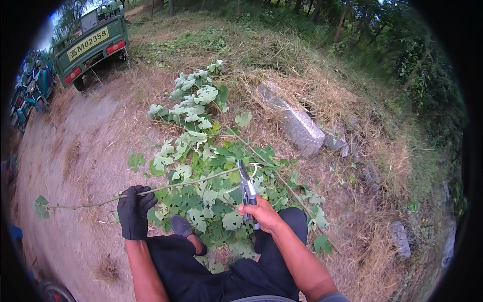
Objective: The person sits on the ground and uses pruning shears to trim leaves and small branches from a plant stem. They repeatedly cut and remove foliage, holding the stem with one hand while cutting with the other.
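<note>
My left hand (136, 209), in a black glove, grips a thin bare branch (185, 184) that runs from a leaf at the far left to the shears. Bare-skinned, my right hand (261, 214) holds a pair of pruning shears (247, 188) by the handles, the blades pointing away from me. The branch's right end lies at the blades; whether they touch it I cannot tell. Below and beyond both hands lies a heap of leafy green cuttings (211, 200), its lobed leaves full of holes. A longer branch (260, 154) slants across the heap, right of the shears.
A rectangular stone block (298, 124) lies beyond the heap to the right, among dry grass and smaller stones. A green cargo vehicle (90, 47) stands at the upper left, with blue-green vehicles (37, 85) beside it. Part of a wheel (56, 292) shows at the lower left. Trees line the upper right.
</note>
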The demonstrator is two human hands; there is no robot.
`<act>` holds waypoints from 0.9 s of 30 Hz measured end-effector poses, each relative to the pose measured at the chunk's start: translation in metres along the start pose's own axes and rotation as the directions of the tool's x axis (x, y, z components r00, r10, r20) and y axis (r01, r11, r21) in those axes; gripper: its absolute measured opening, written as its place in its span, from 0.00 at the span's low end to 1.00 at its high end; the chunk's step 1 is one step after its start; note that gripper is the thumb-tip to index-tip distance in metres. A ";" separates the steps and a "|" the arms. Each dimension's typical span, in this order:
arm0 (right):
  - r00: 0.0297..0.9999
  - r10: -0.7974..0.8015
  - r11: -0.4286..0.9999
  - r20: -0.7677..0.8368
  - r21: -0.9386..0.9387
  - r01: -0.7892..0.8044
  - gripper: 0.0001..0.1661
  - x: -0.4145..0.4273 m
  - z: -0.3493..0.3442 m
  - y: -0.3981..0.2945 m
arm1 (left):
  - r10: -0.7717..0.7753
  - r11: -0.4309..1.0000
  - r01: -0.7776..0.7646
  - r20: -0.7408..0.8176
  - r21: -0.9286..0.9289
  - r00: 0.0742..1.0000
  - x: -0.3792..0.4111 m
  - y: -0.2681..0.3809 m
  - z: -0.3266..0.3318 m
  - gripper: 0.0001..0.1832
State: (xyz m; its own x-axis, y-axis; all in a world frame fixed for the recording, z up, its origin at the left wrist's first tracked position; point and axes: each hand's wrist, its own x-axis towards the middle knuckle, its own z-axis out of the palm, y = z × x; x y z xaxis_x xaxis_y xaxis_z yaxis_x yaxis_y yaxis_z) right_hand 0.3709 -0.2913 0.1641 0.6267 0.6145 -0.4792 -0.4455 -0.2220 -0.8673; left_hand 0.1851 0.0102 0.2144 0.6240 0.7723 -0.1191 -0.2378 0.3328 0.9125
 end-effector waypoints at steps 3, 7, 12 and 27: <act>0.999 0.006 1.000 -0.041 0.014 -0.006 0.26 -0.001 0.006 0.003 | 0.000 1.000 0.000 -0.015 -0.008 1.000 0.000 -0.001 0.000 0.18; 0.996 0.015 1.000 -0.090 -0.001 -0.015 0.21 0.003 0.007 0.007 | -0.013 1.000 0.013 0.003 0.018 1.000 0.000 -0.002 0.003 0.18; 0.991 0.080 0.986 -0.107 -0.140 -0.095 0.16 0.002 0.012 0.001 | -0.033 0.998 0.034 -0.018 0.048 0.999 0.002 -0.003 -0.001 0.18; 0.990 0.039 0.991 -0.136 -0.121 -0.055 0.14 -0.005 0.018 -0.006 | -0.001 0.998 0.006 -0.069 0.070 0.998 0.004 -0.004 -0.002 0.19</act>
State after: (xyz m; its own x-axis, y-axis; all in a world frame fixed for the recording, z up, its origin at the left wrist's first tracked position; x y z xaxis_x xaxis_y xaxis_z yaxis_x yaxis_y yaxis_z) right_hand 0.3589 -0.2790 0.1740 0.6900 0.4970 -0.5262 -0.3988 -0.3457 -0.8494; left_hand 0.1872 0.0136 0.2096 0.5712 0.8076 -0.1466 -0.1817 0.2987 0.9369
